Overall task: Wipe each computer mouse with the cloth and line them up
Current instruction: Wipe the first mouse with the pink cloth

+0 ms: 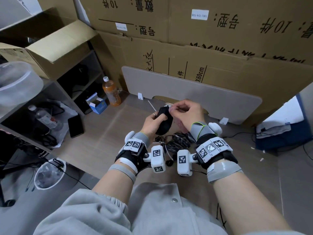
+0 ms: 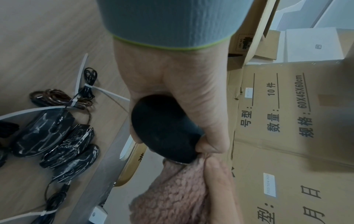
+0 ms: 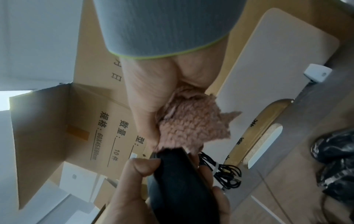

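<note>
My left hand (image 1: 153,122) grips a black computer mouse (image 1: 164,122) in the air above the floor, thumb on one side and fingers on the other (image 2: 166,130) (image 3: 182,186). My right hand (image 1: 185,112) pinches a fuzzy pink cloth (image 3: 191,122) (image 2: 176,191) against the front end of that mouse. Most of the cloth is hidden behind my right hand in the head view. Below my hands lie several more black mice (image 1: 177,141) (image 2: 44,133) in shiny wrap with bundled cables (image 2: 61,98), close together on the floor.
A grey board (image 1: 194,94) leans on stacked cardboard boxes (image 1: 220,39) ahead. An orange drink bottle (image 1: 111,92), a small blue box (image 1: 97,103) and a black phone (image 1: 75,126) sit to the left by a shelf unit (image 1: 50,85). A white bin (image 1: 49,173) stands at lower left.
</note>
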